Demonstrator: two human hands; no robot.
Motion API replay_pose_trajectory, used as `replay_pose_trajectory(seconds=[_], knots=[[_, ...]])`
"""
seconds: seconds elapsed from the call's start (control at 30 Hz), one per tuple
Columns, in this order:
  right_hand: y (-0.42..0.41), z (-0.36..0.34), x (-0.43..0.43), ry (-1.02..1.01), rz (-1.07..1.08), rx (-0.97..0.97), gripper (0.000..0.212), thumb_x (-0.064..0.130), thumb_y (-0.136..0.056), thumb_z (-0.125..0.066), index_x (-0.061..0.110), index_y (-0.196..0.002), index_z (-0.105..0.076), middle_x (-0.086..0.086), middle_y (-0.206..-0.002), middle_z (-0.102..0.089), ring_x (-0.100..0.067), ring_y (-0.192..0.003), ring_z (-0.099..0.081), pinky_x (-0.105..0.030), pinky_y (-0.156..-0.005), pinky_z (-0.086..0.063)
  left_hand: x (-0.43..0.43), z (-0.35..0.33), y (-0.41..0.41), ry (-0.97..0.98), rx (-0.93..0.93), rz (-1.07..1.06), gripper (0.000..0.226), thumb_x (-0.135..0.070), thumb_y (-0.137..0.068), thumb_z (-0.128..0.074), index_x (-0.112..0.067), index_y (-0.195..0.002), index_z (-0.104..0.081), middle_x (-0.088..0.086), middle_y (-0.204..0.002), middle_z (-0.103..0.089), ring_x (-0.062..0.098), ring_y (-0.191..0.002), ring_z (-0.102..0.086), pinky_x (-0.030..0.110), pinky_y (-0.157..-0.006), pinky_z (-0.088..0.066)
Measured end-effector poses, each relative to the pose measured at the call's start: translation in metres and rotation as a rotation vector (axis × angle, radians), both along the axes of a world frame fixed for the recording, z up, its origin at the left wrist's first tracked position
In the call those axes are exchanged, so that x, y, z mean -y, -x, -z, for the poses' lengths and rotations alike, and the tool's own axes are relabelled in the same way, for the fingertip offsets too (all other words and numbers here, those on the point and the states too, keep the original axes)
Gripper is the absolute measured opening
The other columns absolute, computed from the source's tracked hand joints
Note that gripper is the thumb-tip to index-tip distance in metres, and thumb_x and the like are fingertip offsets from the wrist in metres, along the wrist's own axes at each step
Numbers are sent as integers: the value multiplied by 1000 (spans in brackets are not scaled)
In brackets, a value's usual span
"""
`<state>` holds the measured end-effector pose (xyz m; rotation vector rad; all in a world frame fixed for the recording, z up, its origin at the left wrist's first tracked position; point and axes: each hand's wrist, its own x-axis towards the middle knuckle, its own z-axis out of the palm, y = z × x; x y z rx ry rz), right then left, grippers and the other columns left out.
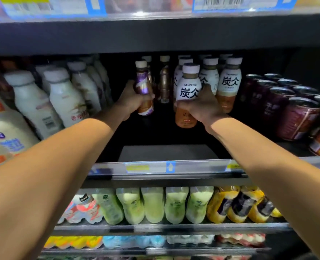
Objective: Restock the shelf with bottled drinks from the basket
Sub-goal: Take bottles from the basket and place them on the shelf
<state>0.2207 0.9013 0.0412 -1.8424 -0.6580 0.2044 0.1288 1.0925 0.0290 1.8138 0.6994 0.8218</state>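
A dark store shelf [166, 152] fills the view, with two bare forearms reaching into its middle level. On the left of that level stand white milk-drink bottles [65, 94]; on the right stand dark purple cans [294, 117]. The level below carries green drink bottles [153, 205] beside yellow-wrapped bottles [236, 205]. Towards the back, right of centre, stands a cluster of white-labelled TANBING bottles [229, 81]. The right hand [202, 107] grips the front TANBING bottle [188, 91] around its lower half, fingers curled round it. The left hand [132, 99] grips a purple-labelled bottle [143, 85] upright, fingers wrapped round its body, just beside a bronze bottle [164, 81]. Whether either held bottle touches the shelf cannot be told.
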Motion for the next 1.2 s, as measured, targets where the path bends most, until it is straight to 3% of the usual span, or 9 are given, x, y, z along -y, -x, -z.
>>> replay_pose_trajectory(seconds=[0.2,0.47,0.97,1.2], knots=[[-11,1,-6,17,30,15,66,27,-72,-88,19,-120,-44,-2,-119,-62,-24,-114,-59,-45,-101,-50,-12,4,-8,-3,-8,13,73,-16,-72,-86,-9,-135,-49,3,-118,-65,20,-107,-65,34,-93,-53],[-10,1,-5,-1,-2,3,63,25,-74,-87,23,-114,-40,9,-97,-57,-17,-103,-58,-32,-87,-50,-15,7,-18,-4,21,-12,73,-14,-77,-82,-11,-138,-43,0,-118,-59,16,-107,-59,31,-90,-48],[-12,1,-6,12,-1,39,67,29,-71,-89,21,-119,-43,3,-110,-60,-19,-108,-59,-43,-99,-52,-8,6,-23,-9,-2,-79,78,-17,-78,-82,-12,-141,-39,7,-129,-59,20,-113,-58,37,-98,-47],[-10,1,-4,14,-16,-3,67,31,-71,-88,22,-118,-42,2,-115,-61,-19,-112,-58,-41,-100,-50,-3,8,-26,-29,-23,-129,77,-21,-77,-83,-11,-140,-40,8,-130,-59,23,-116,-58,37,-99,-47]])
